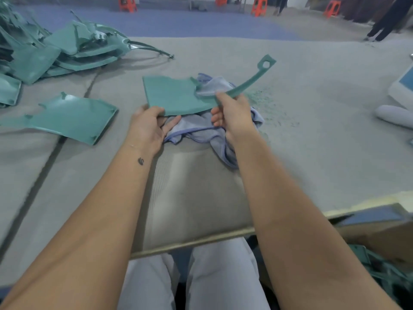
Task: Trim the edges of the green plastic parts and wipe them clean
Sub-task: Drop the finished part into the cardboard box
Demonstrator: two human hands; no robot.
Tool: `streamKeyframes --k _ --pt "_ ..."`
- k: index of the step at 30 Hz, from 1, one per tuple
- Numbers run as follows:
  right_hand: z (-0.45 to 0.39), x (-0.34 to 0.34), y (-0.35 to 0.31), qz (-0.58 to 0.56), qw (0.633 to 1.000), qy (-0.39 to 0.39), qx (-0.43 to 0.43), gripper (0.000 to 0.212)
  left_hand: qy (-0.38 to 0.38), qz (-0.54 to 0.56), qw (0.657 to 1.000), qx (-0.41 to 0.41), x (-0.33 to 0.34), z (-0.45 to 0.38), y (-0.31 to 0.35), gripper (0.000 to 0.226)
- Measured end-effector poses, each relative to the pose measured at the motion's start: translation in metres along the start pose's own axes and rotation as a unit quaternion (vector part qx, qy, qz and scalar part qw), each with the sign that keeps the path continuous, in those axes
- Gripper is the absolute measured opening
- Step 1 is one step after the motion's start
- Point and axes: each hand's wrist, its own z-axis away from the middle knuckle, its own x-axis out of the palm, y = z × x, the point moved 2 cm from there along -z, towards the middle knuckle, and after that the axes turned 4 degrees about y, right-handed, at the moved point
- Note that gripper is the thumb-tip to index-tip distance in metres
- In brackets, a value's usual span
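A factory finishing bench in an open workshop hall.

A wide table (290, 153) covered in grey felt fills the view, with a heap of identical green moulded parts (67, 50) at 10 o'clock and one more part (67, 117) lying apart at 9. Green shavings (263, 97) speckle the felt at 1 o'clock beside a blue cloth (201, 130), and offcuts (384, 271) fill a box at 4. Beyond the table lies a bare floor (178, 23) of blue and grey, with orange plastic stools (259, 6) along 12 to 1, and someone's legs (384, 21) standing at 2.
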Motion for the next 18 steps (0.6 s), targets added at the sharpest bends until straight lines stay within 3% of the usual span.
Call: streamKeyframes --k 5,9,14,18 --pt "0.015 -0.038 -0.017 -0.045 0.994 0.093 0.025 0.025 0.007 -0.071 0.993 0.09 0.015 0.029 -0.004 0.021" --pt "0.038 -0.082 -0.028 -0.109 0.98 0.163 0.029 0.023 -0.025 -0.059 0.993 0.098 0.054 0.069 -0.03 0.02" --pt "0.08 -0.174 -0.034 -0.176 0.939 0.295 0.002 0.011 -0.12 -0.042 0.989 0.075 0.117 0.127 -0.083 0.018" --pt "0.128 -0.274 -0.031 -0.181 0.89 0.418 -0.02 0.015 -0.228 -0.095 0.969 0.027 0.168 0.184 -0.139 0.016"
